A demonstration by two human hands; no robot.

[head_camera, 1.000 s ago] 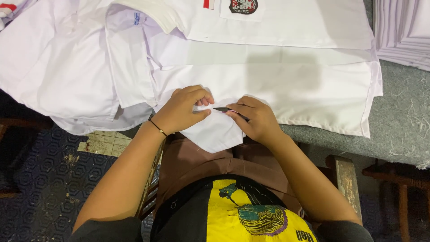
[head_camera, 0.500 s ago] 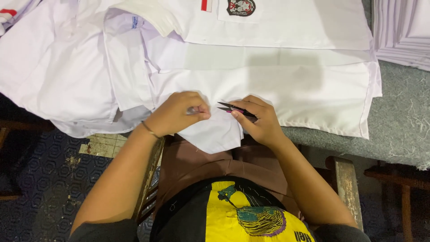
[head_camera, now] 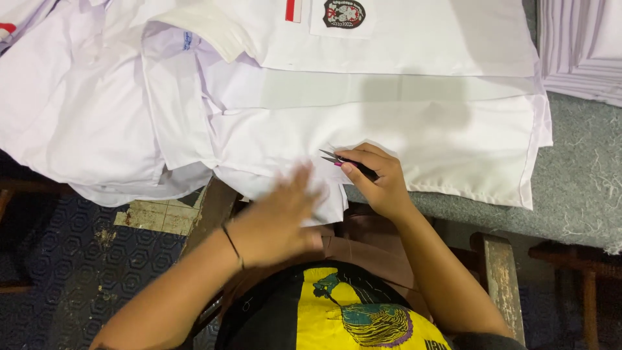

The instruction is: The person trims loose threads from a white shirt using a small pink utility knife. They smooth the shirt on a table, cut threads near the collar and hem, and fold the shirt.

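Grey felt table (head_camera: pixel 583 188) under the heaped white shirts (head_camera: pixel 414 129) looks unchanged, but your left hand (head_camera: pixel 282 217) has swung off the cloth toward you, blurred, fingers spread, so trimming at that hem has paused. Your right hand (head_camera: pixel 376 178) stays clamped on the snips (head_camera: pixel 343 159); only their tips show past your thumb, and I can't tell if the blades are parted.

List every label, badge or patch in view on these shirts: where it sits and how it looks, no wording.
Crest badge: top centre, on the pocket of the upper white shirt; shield shape, dark with red and white.
Flag strip: just left of the badge; small rectangle, red beside white.
Neck label: inside a collar, upper left; tiny, white with blue print.
Red mark: far left edge, on white cloth; partly cut off.
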